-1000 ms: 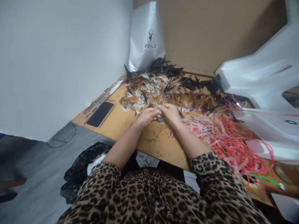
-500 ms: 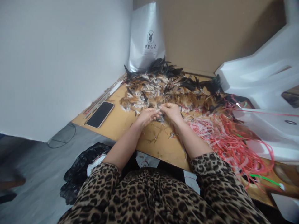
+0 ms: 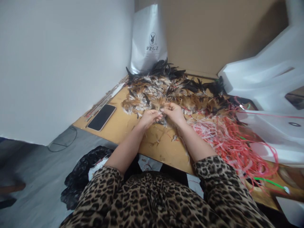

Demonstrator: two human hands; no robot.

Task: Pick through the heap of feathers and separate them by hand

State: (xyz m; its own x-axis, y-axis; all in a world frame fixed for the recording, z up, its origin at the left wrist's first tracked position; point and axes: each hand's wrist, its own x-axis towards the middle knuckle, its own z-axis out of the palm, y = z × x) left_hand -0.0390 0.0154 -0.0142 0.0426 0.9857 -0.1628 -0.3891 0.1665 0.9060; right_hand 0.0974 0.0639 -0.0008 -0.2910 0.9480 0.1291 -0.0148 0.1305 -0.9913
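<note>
Right at the near edge of the heap, a small tuft of feathers (image 3: 163,117) sits pinched between both hands: brown and grey, wispy, with its ends hanging down toward the tabletop (image 3: 123,125). The left hand (image 3: 149,117) is curled nearly closed, thumb and fingertips gripping the tuft from the left. The right hand (image 3: 174,113) meets it fingertip to fingertip, also closed around the same tuft. Both hands rest just in front of the feather heap (image 3: 171,91), a wide spread of rust-brown, cream and black plumes, the black ones lying mostly along the far side.

To the right of the hands lies a tangle of red and pink strips (image 3: 228,139), touching the heap's edge, with a green strip (image 3: 270,181) near the corner. A few loose feathers lie scattered on the bare wood of the tabletop below the hands. A dark phone (image 3: 102,117) lies face up on the left, beside some thin sticks (image 3: 104,98) along the edge.

A white paper bag (image 3: 148,39) stands upright at the back against a brown wall. White plastic bags (image 3: 268,82) pile up on the right. A black plastic bag (image 3: 83,172) sits on the grey floor below the tabletop; what it holds is unclear.
</note>
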